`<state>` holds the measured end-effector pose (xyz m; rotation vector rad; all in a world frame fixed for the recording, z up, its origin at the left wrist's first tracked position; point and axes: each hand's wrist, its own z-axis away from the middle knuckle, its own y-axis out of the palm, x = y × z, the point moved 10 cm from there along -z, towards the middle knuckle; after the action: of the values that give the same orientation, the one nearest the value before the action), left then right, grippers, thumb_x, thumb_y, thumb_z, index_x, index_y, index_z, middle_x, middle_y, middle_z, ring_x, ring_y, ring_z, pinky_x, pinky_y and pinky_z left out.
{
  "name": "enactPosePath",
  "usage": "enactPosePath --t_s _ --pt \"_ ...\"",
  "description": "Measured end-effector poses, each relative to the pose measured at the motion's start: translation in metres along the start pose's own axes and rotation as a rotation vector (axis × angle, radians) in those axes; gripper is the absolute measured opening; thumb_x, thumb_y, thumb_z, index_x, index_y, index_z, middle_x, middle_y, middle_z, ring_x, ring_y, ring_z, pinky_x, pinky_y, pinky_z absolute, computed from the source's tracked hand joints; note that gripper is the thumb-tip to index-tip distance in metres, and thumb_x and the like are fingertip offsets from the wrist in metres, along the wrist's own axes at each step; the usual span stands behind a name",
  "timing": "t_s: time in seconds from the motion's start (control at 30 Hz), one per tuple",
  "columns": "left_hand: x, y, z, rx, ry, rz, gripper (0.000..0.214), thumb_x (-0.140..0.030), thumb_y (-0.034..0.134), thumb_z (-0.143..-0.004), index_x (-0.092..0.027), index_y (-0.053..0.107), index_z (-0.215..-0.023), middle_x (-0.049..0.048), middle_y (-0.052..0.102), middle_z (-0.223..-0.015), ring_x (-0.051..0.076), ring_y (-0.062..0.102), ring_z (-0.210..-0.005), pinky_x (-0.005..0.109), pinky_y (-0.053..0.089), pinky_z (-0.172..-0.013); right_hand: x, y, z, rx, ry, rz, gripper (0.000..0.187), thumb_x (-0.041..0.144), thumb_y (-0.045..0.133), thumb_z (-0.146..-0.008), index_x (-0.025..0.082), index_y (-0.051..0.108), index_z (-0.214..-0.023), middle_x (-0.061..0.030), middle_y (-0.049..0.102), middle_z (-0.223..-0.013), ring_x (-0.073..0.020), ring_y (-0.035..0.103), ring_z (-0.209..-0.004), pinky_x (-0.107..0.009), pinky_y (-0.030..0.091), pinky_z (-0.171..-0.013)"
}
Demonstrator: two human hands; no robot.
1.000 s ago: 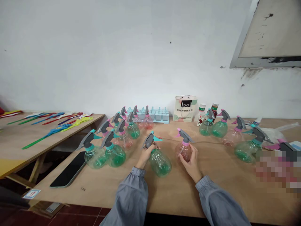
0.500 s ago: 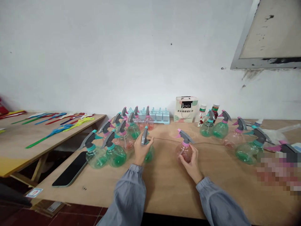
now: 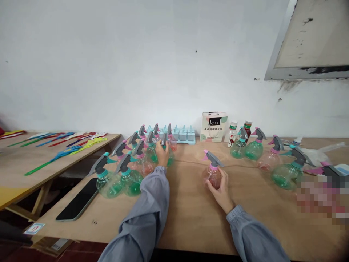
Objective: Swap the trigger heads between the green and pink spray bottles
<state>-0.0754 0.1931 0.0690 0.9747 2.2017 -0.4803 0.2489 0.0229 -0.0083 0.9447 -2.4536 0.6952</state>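
Observation:
My left hand [image 3: 163,155] reaches to the group of spray bottles on the left and is closed around the grey head of a green spray bottle [image 3: 171,158], whose body shows partly beside my fingers. Green and pink bottles stand close around it, among them a green one with a teal collar [image 3: 131,182] and a pink one [image 3: 142,165]. Nearer me, my right hand [image 3: 222,189] wraps the side of a pink spray bottle [image 3: 210,175]. That bottle stands upright on the table, its pink nozzle pointing left.
More spray bottles, such as a green one [image 3: 285,176], stand on the right. Behind are a light-blue mould tray [image 3: 187,136], a paper bag [image 3: 214,127] and two small bottles [image 3: 232,133]. A phone [image 3: 77,200] lies at left; colourful strips [image 3: 51,160] lie on another table.
My left hand has moved forward and slightly left with the green spray bottle, in among the other bottles. My right hand stays on the pink one. The view has shifted slightly.

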Motion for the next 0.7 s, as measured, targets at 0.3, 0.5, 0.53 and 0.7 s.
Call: enactPosePath --t_s 0.3,0.5,0.53,0.7 --pt "0.006 0.023 -0.015 0.075 0.034 0.040 0.026 -0.039 0.056 -0.092 -0.017 0.055 -0.106 0.0114 0.060 -0.106 0.023 0.057 -0.104 0.036 0.043 -0.096 0.000 -0.001 0.000 -0.021 0.006 0.012 0.064 0.043 0.062 -0.087 0.020 0.037 -0.142 -0.0148 0.048 -0.129 -0.0297 0.050 -0.122 -0.054 0.044 -0.103" --pt "-0.023 -0.015 0.008 -0.153 0.070 0.058 0.070 -0.047 0.073 -0.078 -0.012 0.041 -0.130 0.0223 0.040 -0.138 0.035 0.037 -0.135 0.050 0.026 -0.115 0.001 -0.002 0.000 -0.029 -0.011 0.002 0.064 0.042 0.062 -0.088 0.020 0.037 -0.142 -0.0143 0.049 -0.129 -0.0292 0.050 -0.122 -0.053 0.044 -0.103" --pt "-0.034 -0.020 0.019 -0.159 0.089 0.075 0.072 -0.049 0.072 -0.079 -0.012 0.039 -0.132 0.0230 0.036 -0.142 0.036 0.033 -0.138 0.052 0.024 -0.116 0.001 -0.002 -0.001 -0.030 -0.012 -0.006 0.064 0.042 0.062 -0.088 0.020 0.037 -0.142 -0.0142 0.049 -0.129 -0.0291 0.050 -0.122 -0.052 0.044 -0.102" --pt "-0.120 0.017 0.108 0.417 0.262 0.288 0.096 -0.054 0.084 -0.059 -0.019 0.040 -0.137 0.0201 0.044 -0.143 0.038 0.041 -0.136 0.052 0.027 -0.116 0.005 0.008 0.006 -0.016 0.010 -0.071 0.067 0.043 0.067 -0.085 0.022 0.038 -0.141 -0.0140 0.047 -0.130 -0.0292 0.049 -0.122 -0.051 0.047 -0.101"
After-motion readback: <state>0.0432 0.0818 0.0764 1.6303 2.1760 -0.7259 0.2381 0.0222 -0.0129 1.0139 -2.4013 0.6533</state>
